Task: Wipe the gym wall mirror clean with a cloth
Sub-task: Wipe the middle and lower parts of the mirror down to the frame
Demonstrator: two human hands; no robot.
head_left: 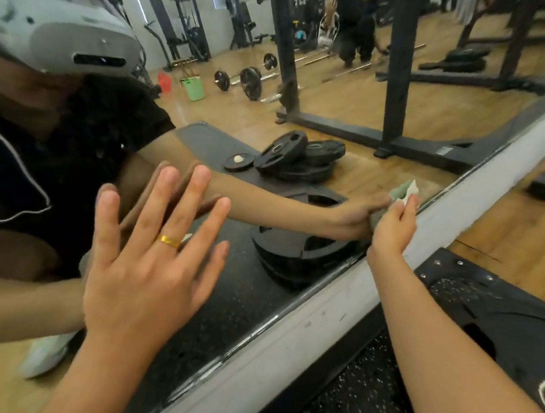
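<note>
Against the mirror [358,91], left hand [145,270] fingers spread flat; right hand [394,224] fingers pinch a half-hidden cloth [406,189].

left hand [152,261] open & flat, fingers spread wide, palm facing away, wrist bent back. right arm stretched further fwd, right hand [394,224] w/ fingers curled, pinching a cloth [406,189] at the fingertips. both forearms bare.
</note>
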